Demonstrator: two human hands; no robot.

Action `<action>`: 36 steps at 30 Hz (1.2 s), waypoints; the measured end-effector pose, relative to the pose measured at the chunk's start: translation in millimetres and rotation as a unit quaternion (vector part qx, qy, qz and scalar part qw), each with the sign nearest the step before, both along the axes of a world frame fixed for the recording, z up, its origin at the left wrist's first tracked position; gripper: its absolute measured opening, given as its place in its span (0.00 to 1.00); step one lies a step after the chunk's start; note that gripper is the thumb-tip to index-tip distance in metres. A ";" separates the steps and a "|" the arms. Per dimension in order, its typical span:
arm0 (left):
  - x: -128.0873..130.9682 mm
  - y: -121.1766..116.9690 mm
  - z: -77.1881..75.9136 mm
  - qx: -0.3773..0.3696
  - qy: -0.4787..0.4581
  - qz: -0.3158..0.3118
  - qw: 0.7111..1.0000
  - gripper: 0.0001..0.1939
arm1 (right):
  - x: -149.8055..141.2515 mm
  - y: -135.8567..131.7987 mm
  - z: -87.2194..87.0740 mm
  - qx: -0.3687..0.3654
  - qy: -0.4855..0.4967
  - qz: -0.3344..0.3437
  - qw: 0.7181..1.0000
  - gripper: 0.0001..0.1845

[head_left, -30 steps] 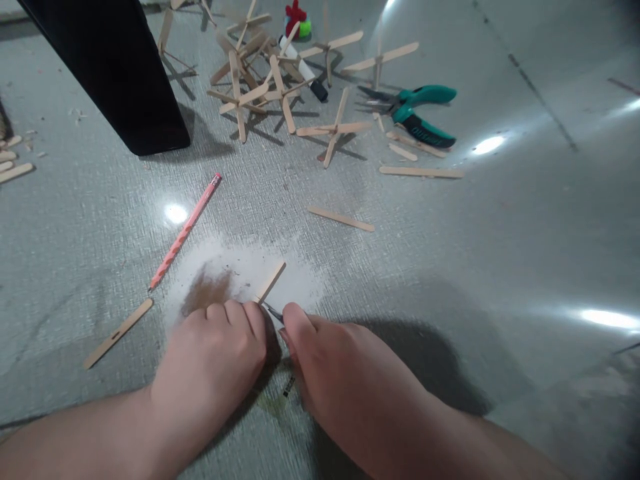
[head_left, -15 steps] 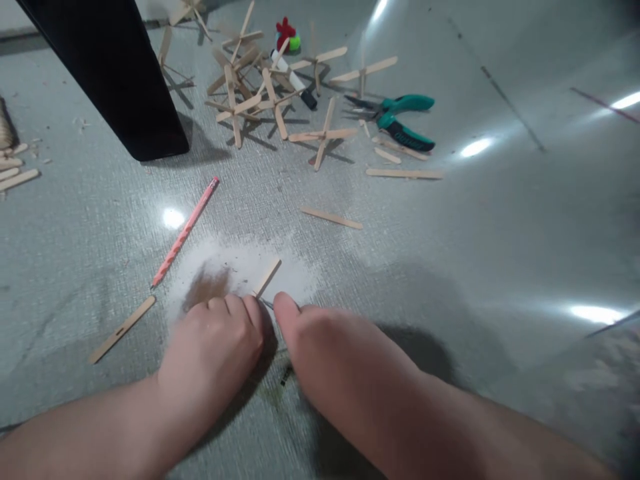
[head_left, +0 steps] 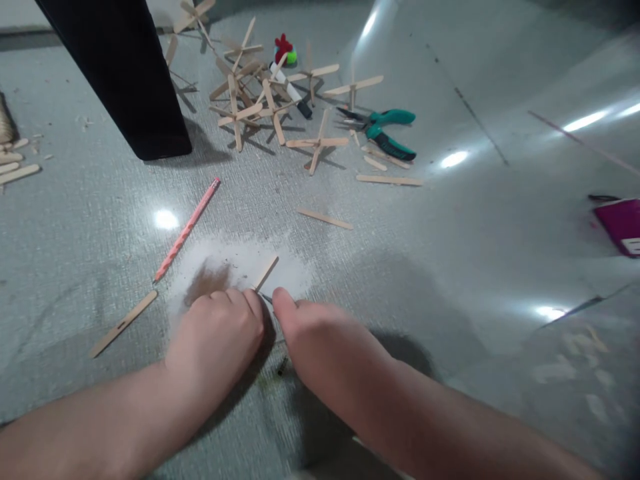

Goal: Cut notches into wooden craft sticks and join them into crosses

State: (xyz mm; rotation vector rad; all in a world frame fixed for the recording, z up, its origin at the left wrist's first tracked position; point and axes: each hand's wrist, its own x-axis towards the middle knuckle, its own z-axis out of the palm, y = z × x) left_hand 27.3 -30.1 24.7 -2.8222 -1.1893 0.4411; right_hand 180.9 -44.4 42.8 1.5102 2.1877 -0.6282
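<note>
My left hand (head_left: 220,333) is closed over a wooden craft stick (head_left: 267,273), pressing it to the grey floor; the stick's far end pokes out beyond the knuckles. My right hand (head_left: 310,327) is closed around a thin, dark-tipped tool (head_left: 267,299) whose point meets the stick beside my left fingers. Most of that tool is hidden, so its kind cannot be told. Under both hands lies a pale, powdery patch (head_left: 240,257) with a brown smear. To the left rests a craft stick with a slot cut in it (head_left: 123,325), near a pink pencil (head_left: 187,230).
Ahead lie several star-shaped craft-stick pieces (head_left: 317,143), a white marker with a black cap (head_left: 293,90) and teal-handled pliers (head_left: 385,130). A tall black object (head_left: 120,73) stands at upper left. Loose sticks (head_left: 325,219) lie nearer. A magenta box (head_left: 620,223) is at the right edge.
The view has shifted slightly, bringing the magenta box into sight at the right. Both hands keep nearly the same place on the stick, with the tool still against it.
</note>
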 end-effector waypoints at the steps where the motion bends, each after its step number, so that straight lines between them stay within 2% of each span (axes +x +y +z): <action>1: 0.2 0.1 0.3 -0.003 -0.001 0.002 1.000 0.14 | 0.1 -0.2 0.6 0.003 -0.004 0.003 1.000 0.24; 5: -0.2 1.0 1.0 -0.003 0.005 0.005 1.000 0.13 | 1.0 -1.0 1.3 0.040 -0.011 0.019 0.999 0.24; 9: -2.1 2.0 0.8 0.011 0.008 -0.002 1.000 0.13 | 4.1 -10.8 -7.6 0.131 0.018 0.029 0.991 0.19; 13: -3.7 1.3 -0.1 -0.016 -0.036 0.033 0.999 0.15 | 8.9 -20.5 -7.8 0.228 0.060 0.035 0.971 0.12; 15: -4.7 2.0 -0.7 -0.031 -0.051 0.049 0.997 0.16 | 13.5 -15.1 -1.2 0.272 0.100 0.005 0.957 0.10; 17: -6.5 4.9 -1.7 -0.038 -0.061 0.053 0.996 0.16 | 20.8 0.0 4.5 0.297 0.153 -0.061 0.940 0.13; 20: -10.6 13.6 -4.4 -0.045 -0.084 0.054 0.994 0.12 | 35.0 31.2 1.8 0.212 0.252 -0.157 0.931 0.11; 24: -15.3 24.1 -10.1 -0.043 -0.134 0.040 0.989 0.15 | 49.3 54.7 -15.5 0.147 0.383 -0.254 0.876 0.10; 28: -18.0 25.4 -15.6 -0.044 -0.193 0.007 0.980 0.22 | 54.8 52.9 -23.7 0.109 0.422 -0.269 0.859 0.12; 33: -20.5 25.0 -15.0 -0.103 -0.322 -0.039 0.940 0.23 | 56.1 51.2 -24.2 -0.013 0.550 -0.283 0.785 0.15; 36: -21.1 26.8 -12.8 -0.152 -0.352 -0.047 0.922 0.22 | 53.9 51.4 -23.4 -0.039 0.581 -0.283 0.762 0.14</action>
